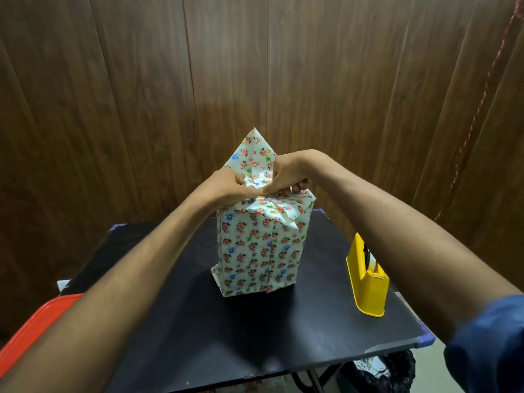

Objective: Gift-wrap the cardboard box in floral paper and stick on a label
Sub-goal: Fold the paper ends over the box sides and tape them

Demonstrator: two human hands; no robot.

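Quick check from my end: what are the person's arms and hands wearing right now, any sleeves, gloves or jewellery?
Both forearms are bare, no gloves. The right arm shows a dark blue sleeve pushed up near the elbow. The right hand wears a thin silver ring. The left hand shows no jewellery; no sleeve shows on that arm.

Bare forearms; dark blue sleeve on right arm; silver ring on right finger.

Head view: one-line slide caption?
Both hands fold floral paper atop the upright wrapped box; yellow plastic tape dispenser stands nearby.
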